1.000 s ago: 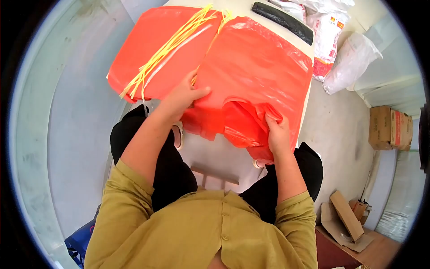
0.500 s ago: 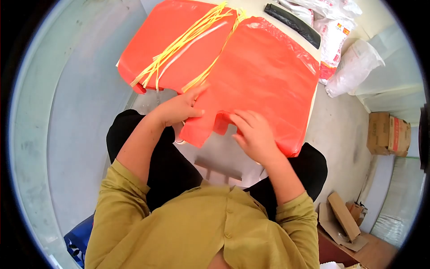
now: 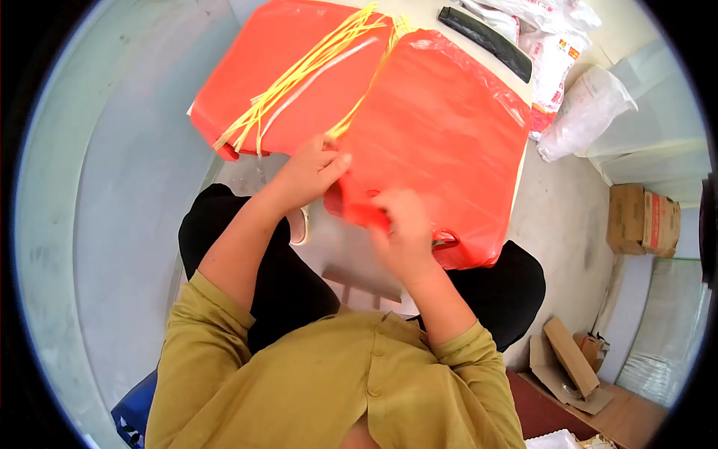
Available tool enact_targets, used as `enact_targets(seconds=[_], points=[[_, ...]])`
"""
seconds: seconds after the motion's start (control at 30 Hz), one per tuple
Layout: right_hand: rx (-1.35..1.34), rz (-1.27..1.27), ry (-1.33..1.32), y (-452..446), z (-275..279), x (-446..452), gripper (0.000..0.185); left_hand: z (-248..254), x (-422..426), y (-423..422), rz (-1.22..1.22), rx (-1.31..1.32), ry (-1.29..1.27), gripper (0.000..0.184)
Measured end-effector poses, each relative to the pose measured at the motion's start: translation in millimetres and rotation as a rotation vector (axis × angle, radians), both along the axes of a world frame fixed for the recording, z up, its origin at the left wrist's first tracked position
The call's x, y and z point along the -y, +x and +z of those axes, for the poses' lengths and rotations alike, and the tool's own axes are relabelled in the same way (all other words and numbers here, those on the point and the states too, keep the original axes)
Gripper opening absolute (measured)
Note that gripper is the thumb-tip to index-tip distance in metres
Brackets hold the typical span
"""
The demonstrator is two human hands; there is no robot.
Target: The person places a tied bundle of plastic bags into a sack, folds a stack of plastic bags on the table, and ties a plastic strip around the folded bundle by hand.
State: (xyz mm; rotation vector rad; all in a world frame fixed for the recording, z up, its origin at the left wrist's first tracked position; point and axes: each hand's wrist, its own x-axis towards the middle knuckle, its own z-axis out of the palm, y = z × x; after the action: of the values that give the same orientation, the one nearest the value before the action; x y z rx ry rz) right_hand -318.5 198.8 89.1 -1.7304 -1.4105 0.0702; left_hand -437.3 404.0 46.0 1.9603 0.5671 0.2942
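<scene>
- Red bags (image 3: 449, 142) lie at the near edge of the bench (image 3: 421, 10).
- Left hand (image 3: 310, 172) pinches their left edge.
- Right hand (image 3: 405, 224), blurred, touches their near edge; cannot tell its grip.
- Black roll (image 3: 486, 43): toward the far right corner.

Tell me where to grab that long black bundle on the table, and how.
Grip the black bundle across its middle, from above, pinching its two long sides. It is long and narrow and lies flat, and a strip of bare table parts it from the red plastic, which probably leaves room.
</scene>
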Motion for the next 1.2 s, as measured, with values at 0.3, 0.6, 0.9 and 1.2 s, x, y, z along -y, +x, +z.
enact_targets(seconds=[0.3,0.6,0.9,1.2], points=[[-0.715,-0.343,-0.138,65.3,-16.7,29.3,0.047,26.5,13.4,44.4,-0.094,-0.009,0.495,0.030],[-0.375,-0.427,-0.581,82.7,-19.1,32.8,0.058,14.4,22.1,75.7,-0.208,0.079,0.940,0.025],[-0.367,-0.341,-0.516,81.0,-19.3,50.3,0.052,6.0,59.3,87.7,-0.540,0.207,0.496,0.037],[0.357,-0.113,-0.199,65.9,-49.9,87.8,0.040,22.3,59.4,84.2,-0.676,0.010,0.454,0.060]])
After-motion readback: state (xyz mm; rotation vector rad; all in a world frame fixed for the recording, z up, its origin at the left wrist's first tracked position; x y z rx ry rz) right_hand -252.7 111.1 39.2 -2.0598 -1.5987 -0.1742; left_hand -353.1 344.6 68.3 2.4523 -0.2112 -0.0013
